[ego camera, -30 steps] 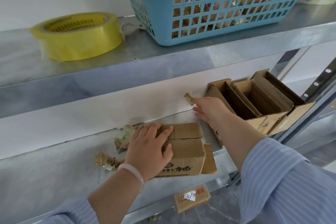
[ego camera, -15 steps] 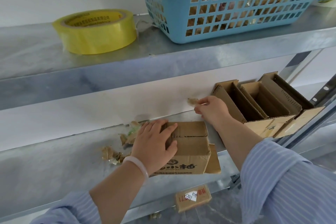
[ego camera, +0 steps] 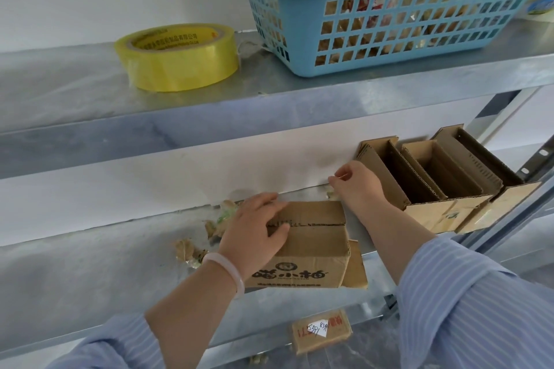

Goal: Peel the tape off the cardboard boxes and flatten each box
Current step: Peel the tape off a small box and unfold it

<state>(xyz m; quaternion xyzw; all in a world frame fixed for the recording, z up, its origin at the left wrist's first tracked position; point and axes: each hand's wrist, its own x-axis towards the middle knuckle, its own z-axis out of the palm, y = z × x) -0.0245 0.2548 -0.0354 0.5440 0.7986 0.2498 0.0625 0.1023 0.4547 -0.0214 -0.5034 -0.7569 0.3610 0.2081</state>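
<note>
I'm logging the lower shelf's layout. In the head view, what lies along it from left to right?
Crumpled tape scraps → printed cardboard box → right hand → row of opened boxes.

Cardboard box (ego camera: 311, 249) front says 喵小柚 under a round logo. Yellow tape roll (ego camera: 177, 57) core: Chinese print ending 有限公司. Small box (ego camera: 322, 331) below: white sticker (ego camera: 317, 329) with "539" handwritten, plus red digits I can't make out.
</note>
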